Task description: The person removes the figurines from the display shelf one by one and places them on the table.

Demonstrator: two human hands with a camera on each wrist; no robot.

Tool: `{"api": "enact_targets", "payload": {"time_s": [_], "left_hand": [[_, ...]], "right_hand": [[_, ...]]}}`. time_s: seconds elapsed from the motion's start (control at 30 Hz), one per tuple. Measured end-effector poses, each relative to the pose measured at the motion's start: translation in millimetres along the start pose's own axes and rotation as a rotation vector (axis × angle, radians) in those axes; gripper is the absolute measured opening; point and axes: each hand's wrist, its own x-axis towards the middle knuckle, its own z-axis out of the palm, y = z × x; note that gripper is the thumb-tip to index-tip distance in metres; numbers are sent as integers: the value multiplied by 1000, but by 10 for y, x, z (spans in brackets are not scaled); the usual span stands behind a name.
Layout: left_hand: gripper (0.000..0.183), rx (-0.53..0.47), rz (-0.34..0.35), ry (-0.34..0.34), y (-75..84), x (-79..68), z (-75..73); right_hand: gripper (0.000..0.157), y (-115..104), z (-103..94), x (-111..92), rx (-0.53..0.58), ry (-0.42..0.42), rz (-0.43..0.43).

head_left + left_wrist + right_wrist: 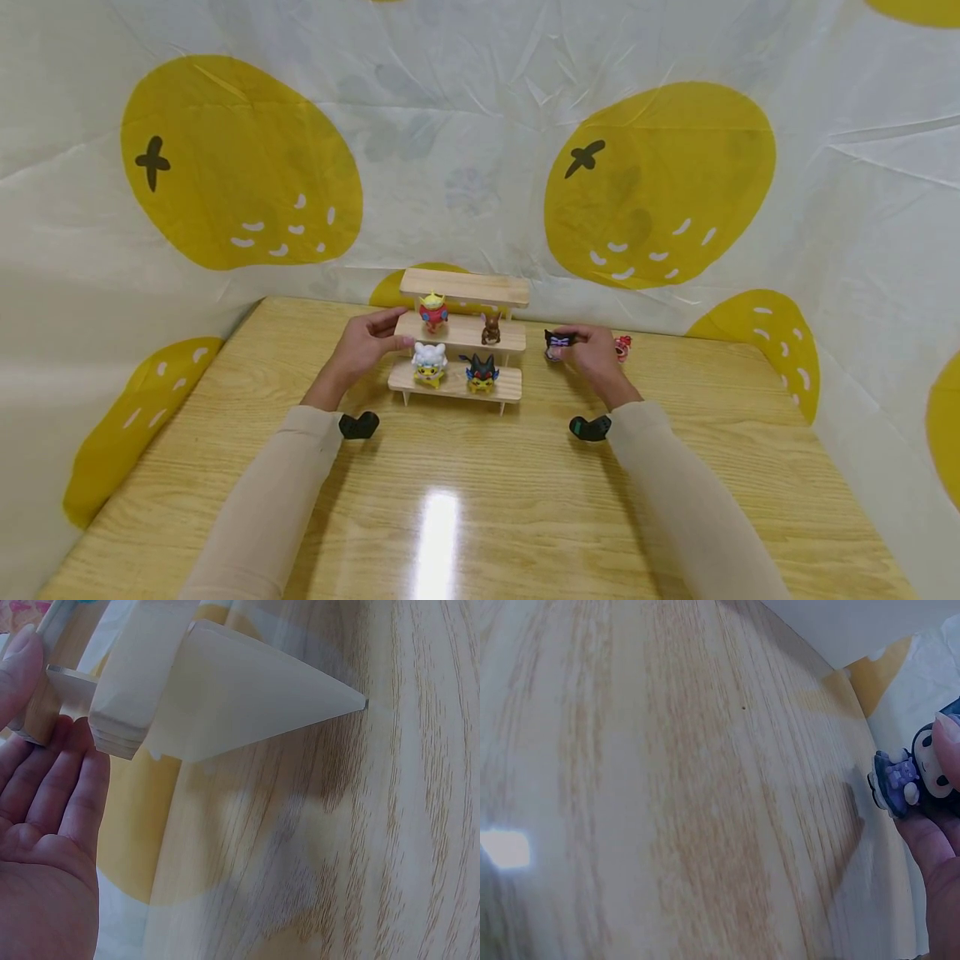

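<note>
A three-step wooden display stand [465, 287] is at the back of the table. My left hand [358, 346] grips the left end of its middle shelf, thumb above and fingers beneath, as the left wrist view shows on the shelf edge [46, 712]. Right of the stand, my right hand [597, 360] pinches a black-and-purple figurine [900, 778] with a white face. On the middle shelf are a red figurine with a yellow top [433, 315] and a brown figurine [491, 330]. The lowest shelf bears a white-hooded figurine [429, 367] and a black-hooded figurine [482, 375].
Partly hidden behind my right hand is a red-and-pink figurine [623, 347]. The wooden table [517, 500] runs back to a white cloth [465, 150] printed with yellow fruit. Black wrist devices [358, 426] show at both cuffs.
</note>
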Motion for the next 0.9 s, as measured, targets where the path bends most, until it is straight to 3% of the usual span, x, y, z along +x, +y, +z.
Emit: {"api": "enact_targets", "payload": {"time_s": [0.5,0.9], "left_hand": [[65,-2,4,0,8,2,4],[65,-10,8,0,0,3,-5]], "right_hand": [[40,23,15,-13,-17,12,-33],[41,63,50,20,-28,25,-11]]}}
